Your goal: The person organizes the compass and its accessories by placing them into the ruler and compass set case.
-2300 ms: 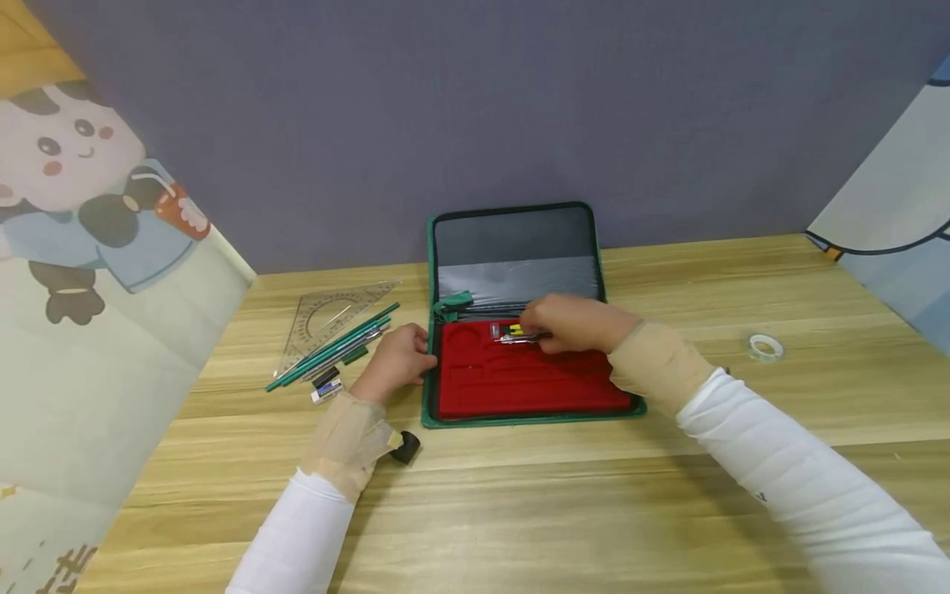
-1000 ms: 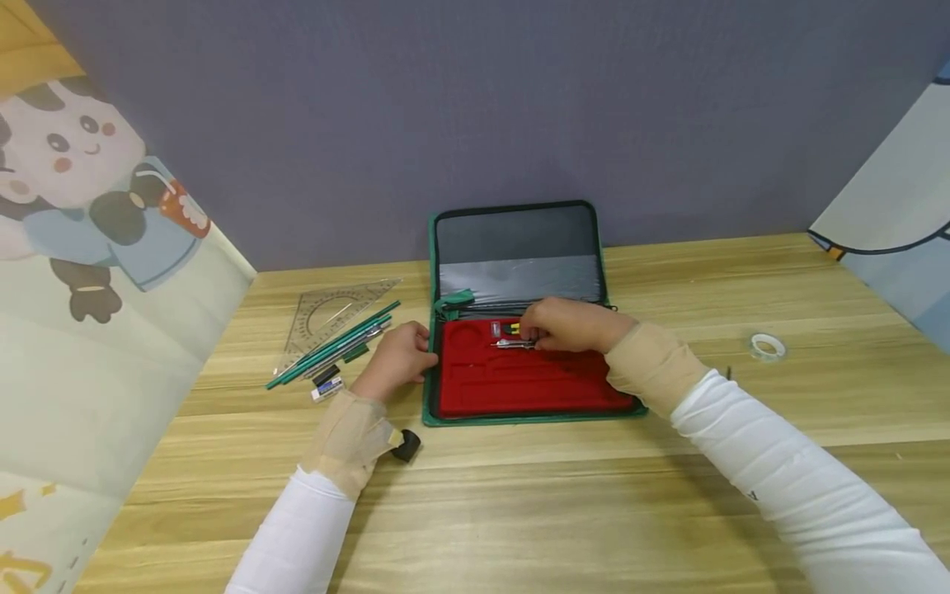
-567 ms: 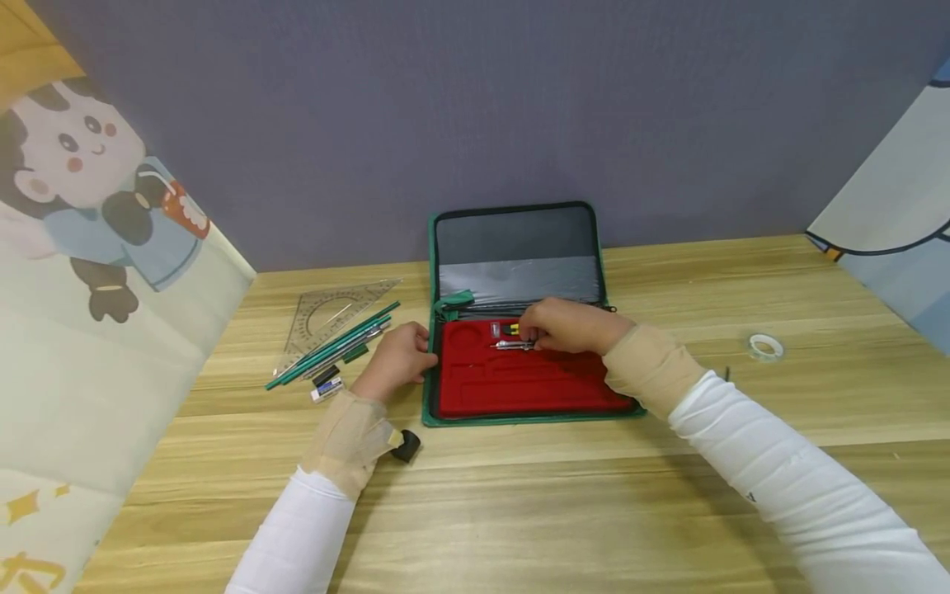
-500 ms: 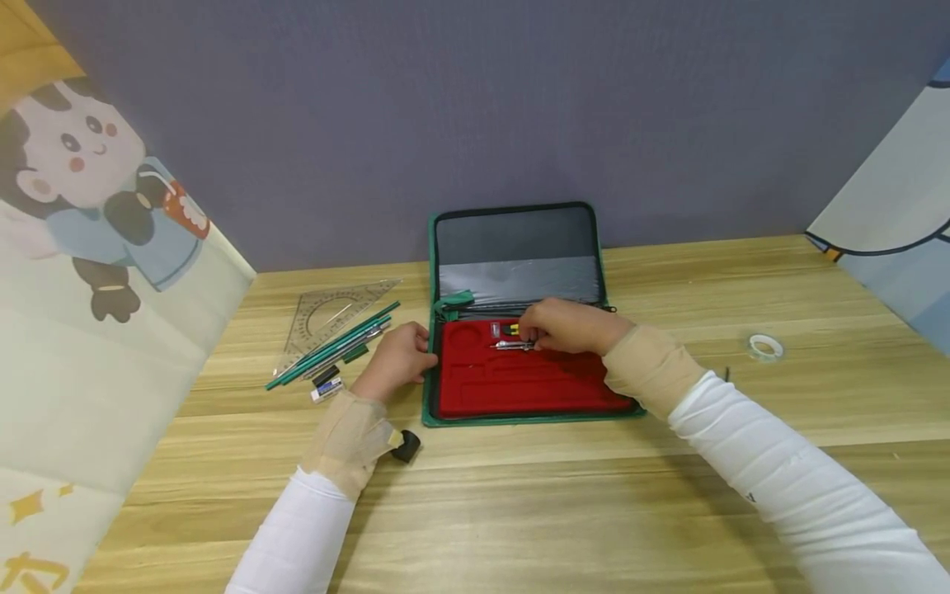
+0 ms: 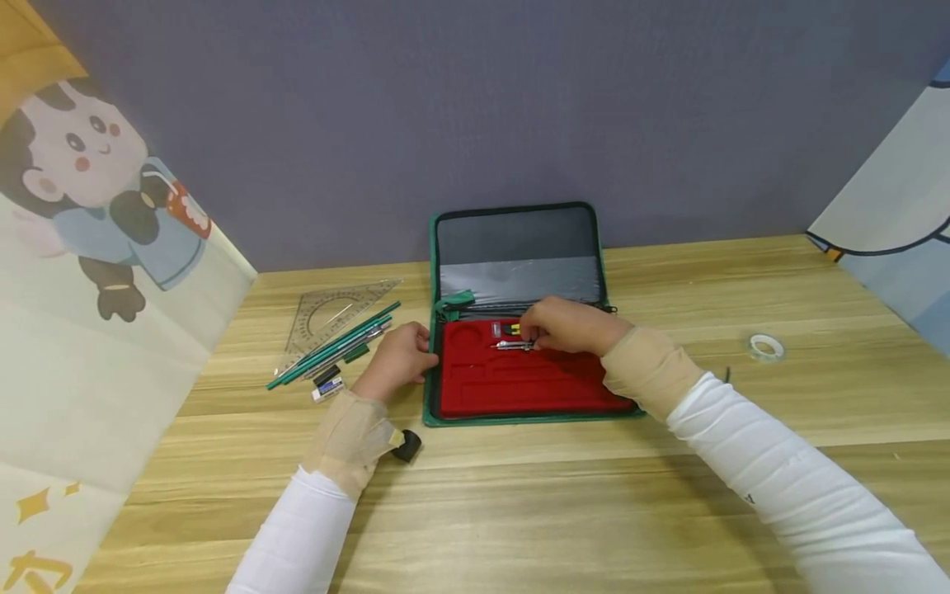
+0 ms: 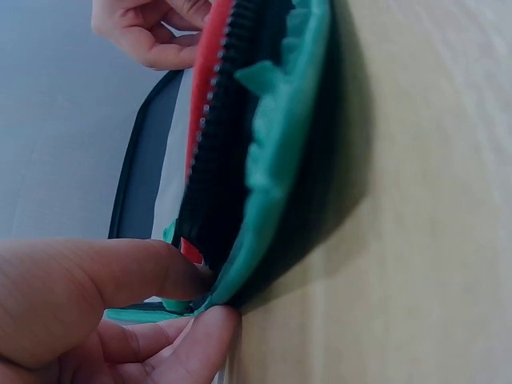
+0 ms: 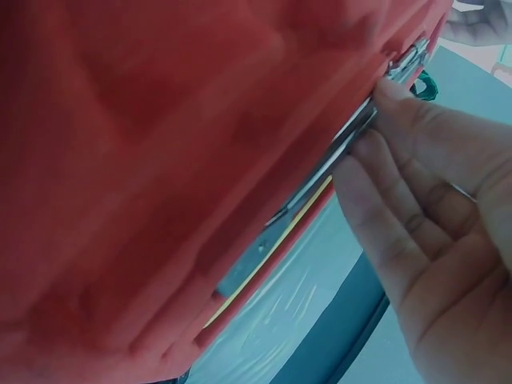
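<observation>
A green zip case [image 5: 475, 422] lies unfolded on the table, its red moulded tray [image 5: 534, 398] facing up. My left hand [image 5: 397, 360] pinches the case's left edge; the left wrist view shows thumb and fingers on the green rim beside the zip. Over the tray's upper part, my right hand [image 5: 567, 324] pinches a silver drawing compass [image 5: 512, 345] at its right portion. In the right wrist view the compass [image 7: 340, 152] lies along a slot of the tray, partly covered by my fingers. Just above it sit a yellow-and-black item [image 5: 513, 329] and a small clear box [image 5: 496, 330].
Left of the case lie a clear set square [image 5: 304, 326], green pencils [image 5: 334, 346], an eraser [image 5: 327, 389] and small dark blocks [image 5: 326, 375]. A tape roll [image 5: 766, 346] rests on the right. The case lid [image 5: 519, 235] leans toward the grey wall behind.
The compass has shifted slightly left and down and now lies lower in the tray, with my right hand still pinching it. My left hand stays on the case edge.
</observation>
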A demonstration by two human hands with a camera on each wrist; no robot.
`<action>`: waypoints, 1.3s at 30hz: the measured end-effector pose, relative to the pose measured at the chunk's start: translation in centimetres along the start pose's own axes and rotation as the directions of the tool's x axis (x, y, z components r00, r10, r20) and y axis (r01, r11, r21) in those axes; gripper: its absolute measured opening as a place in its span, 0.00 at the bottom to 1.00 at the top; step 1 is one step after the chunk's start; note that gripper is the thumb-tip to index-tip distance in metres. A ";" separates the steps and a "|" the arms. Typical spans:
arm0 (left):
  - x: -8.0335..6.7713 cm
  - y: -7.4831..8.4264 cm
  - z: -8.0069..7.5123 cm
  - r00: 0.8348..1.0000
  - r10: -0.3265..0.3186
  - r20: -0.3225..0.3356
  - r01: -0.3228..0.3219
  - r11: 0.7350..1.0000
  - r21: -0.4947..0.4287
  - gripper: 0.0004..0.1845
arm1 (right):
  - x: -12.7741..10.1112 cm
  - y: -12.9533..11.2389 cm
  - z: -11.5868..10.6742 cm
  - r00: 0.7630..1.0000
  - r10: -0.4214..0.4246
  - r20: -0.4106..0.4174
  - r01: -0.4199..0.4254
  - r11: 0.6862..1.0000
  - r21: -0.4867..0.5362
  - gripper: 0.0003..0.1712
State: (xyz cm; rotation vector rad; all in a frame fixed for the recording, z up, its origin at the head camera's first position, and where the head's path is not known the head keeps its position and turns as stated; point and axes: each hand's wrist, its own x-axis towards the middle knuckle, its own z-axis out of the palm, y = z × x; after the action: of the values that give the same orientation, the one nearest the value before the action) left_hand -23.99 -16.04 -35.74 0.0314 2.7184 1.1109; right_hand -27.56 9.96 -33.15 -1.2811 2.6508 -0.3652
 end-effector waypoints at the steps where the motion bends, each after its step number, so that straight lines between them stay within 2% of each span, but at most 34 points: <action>1: 0.0 0.0 0.0 1.000 0.002 -0.001 -0.002 1.000 0.001 0.20 | 0.0 0.0 0.0 1.000 0.002 -0.002 -0.002 1.000 -0.003 0.05; 13: 0.0 0.0 -0.1 1.000 0.005 0.001 -0.006 1.000 0.007 0.20 | 0.1 -0.5 0.2 0.998 0.040 -0.045 -0.042 0.999 -0.033 0.06; 24: 0.0 0.0 -0.1 1.000 0.011 0.001 -0.011 1.000 0.001 0.19 | 0.0 -1.2 0.0 0.993 0.111 -0.031 -0.112 0.993 -0.032 0.06; 31: 0.2 0.0 0.1 1.000 0.010 0.012 -0.010 1.000 -0.013 0.19 | -0.4 -0.4 -0.1 0.990 0.141 -0.005 -0.141 0.989 -0.038 0.08; 39: 0.1 -0.1 -0.3 1.000 0.013 0.011 -0.013 1.000 -0.025 0.20 | -0.9 0.3 -0.1 0.991 0.133 -0.025 -0.134 0.990 -0.041 0.09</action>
State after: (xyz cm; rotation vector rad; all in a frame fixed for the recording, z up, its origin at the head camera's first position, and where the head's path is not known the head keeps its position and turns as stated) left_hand -24.09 -16.29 -35.62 0.0509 2.6980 1.1448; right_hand -27.30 10.84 -33.09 -1.1088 2.7582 -0.3066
